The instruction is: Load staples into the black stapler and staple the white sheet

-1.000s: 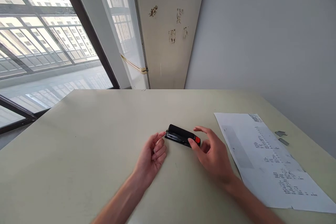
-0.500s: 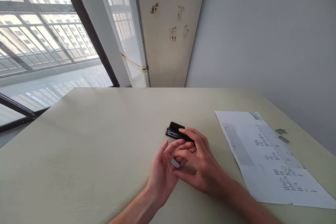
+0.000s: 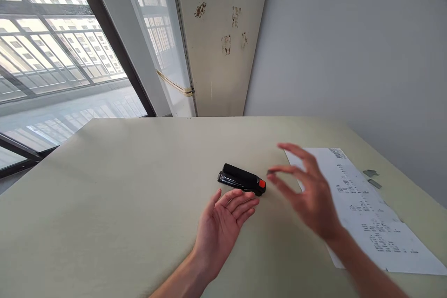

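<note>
My left hand is palm up over the table, fingers stretched out and nothing on the palm. Just beyond its fingertips lies a black stapler with a red end piece. To the right of the stapler, my right hand is raised and slightly blurred. Its thumb and index finger pinch a small grey strip of staples, of which only a dark blurred bit shows. The other fingers of that hand are spread.
A printed white sheet lies on the right, partly behind my right hand and forearm. Past it are a torn grey scrap and a small grey strip. A wall borders the table on the right.
My right hand has lifted the small grey strip off my left palm and moved right and away. The whole stapler now shows, and my left hand has opened flatter.
</note>
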A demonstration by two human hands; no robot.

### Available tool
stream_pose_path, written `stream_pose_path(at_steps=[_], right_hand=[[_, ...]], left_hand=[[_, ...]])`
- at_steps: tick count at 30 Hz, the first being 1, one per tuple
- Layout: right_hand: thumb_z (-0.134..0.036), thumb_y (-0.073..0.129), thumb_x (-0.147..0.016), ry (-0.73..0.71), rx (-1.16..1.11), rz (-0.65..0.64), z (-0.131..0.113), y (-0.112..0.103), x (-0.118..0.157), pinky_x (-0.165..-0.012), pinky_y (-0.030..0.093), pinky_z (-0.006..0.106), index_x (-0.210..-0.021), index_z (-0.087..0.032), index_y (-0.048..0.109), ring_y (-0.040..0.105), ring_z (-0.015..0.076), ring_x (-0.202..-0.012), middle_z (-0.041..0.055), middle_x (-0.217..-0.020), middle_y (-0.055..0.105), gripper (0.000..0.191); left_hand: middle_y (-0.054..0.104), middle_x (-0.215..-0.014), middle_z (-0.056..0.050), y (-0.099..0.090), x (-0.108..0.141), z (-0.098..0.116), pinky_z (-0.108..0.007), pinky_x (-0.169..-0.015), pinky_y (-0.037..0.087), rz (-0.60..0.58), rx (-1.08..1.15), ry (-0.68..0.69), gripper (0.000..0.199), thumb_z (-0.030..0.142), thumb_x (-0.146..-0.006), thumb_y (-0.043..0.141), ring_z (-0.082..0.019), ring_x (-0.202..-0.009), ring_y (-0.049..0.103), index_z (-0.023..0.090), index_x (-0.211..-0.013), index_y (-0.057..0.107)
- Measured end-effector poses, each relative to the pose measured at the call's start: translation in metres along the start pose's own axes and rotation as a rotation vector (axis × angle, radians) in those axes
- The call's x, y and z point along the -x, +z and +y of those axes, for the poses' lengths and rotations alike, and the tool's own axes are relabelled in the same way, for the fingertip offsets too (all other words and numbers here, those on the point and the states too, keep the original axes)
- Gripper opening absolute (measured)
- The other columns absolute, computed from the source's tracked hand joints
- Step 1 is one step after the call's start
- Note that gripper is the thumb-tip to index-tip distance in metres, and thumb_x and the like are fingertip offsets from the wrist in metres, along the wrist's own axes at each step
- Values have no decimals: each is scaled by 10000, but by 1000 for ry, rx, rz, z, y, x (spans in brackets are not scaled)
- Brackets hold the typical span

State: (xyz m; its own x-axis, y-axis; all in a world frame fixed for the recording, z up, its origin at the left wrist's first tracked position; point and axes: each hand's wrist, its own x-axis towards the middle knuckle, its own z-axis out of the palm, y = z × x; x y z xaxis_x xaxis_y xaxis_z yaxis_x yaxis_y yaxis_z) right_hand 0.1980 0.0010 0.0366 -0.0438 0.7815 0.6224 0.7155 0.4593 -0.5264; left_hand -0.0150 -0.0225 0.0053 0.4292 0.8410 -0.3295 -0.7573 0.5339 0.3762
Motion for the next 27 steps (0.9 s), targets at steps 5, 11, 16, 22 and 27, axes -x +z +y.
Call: stream_pose_path(at_steps=[5,11,16,22,27], right_hand=[[-594,627,-952,339,298,19,76,-39,4,-1034,492,563,-949,-300,789,558,366,-1327,49,-1509,556,335],[-596,497,-991,308,547,-56,134,-57,39,-1076,415,629,-851,-232,787,448,448,-1409,164,-1467,563,486],[-569,529,-975,346,511,-70,122,-55,33,-1068,448,589,-995,-217,777,465,418,-1407,154,-1435,604,431],[-561,574,-998,386,-39,-215,47,-33,11,-669,557,323,-1142,-276,697,708,223,-881,73,-1158,726,342],[-520,603,-1004,448,-238,-441,11,-1,22,-627,539,313,-1331,-283,605,631,174,-620,-9,-810,693,405]], left_hand=[[766,-1002,-151,0,-1,2,-367,-941,530,0,-16,-27,317,361,-990,619,-252,-945,728,82,-988,768],[658,-789,-60,3,-1,4,-284,-730,506,10,-27,-24,206,291,-941,679,-145,-695,609,95,-950,742],[556,-725,-12,2,-2,7,-250,-649,449,-4,-69,-28,144,257,-933,690,-108,-636,507,116,-908,698],[318,-595,67,4,-2,25,-225,-489,253,-83,-245,22,330,286,-964,657,-77,-512,220,174,-697,498],[268,-583,69,0,-6,46,-257,-478,197,91,-670,309,484,449,-970,643,-99,-518,177,203,-647,378]])
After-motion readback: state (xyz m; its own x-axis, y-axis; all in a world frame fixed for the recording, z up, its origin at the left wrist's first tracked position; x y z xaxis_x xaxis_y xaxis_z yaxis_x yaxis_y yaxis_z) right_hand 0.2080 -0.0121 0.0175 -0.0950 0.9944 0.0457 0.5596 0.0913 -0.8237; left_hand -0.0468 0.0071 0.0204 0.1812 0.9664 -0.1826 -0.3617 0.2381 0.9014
